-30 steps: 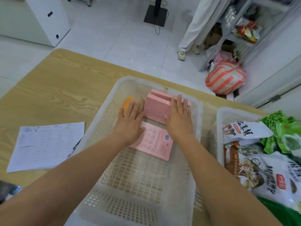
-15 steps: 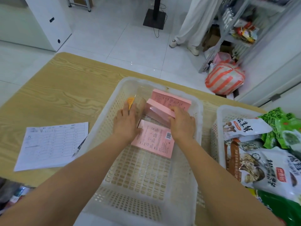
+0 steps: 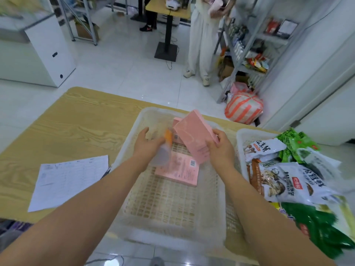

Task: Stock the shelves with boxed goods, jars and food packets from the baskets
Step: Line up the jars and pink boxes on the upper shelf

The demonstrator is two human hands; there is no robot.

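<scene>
Picking step: the right hand [image 3: 221,150] is gripping a pink box [image 3: 194,135], holding it tilted above the basket's [image 3: 153,110] far end. The left hand [image 3: 148,144] is clutching a blurred orange-capped jar [image 3: 163,152]. Next, likely, both are going to the shelves [image 3: 249,45], and that calls for firm grips.

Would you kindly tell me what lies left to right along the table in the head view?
White printed paper sheet → left hand gripping blurred orange-capped container → tilted pink cardboard box → right hand holding it → white plastic basket of food packets.
</scene>
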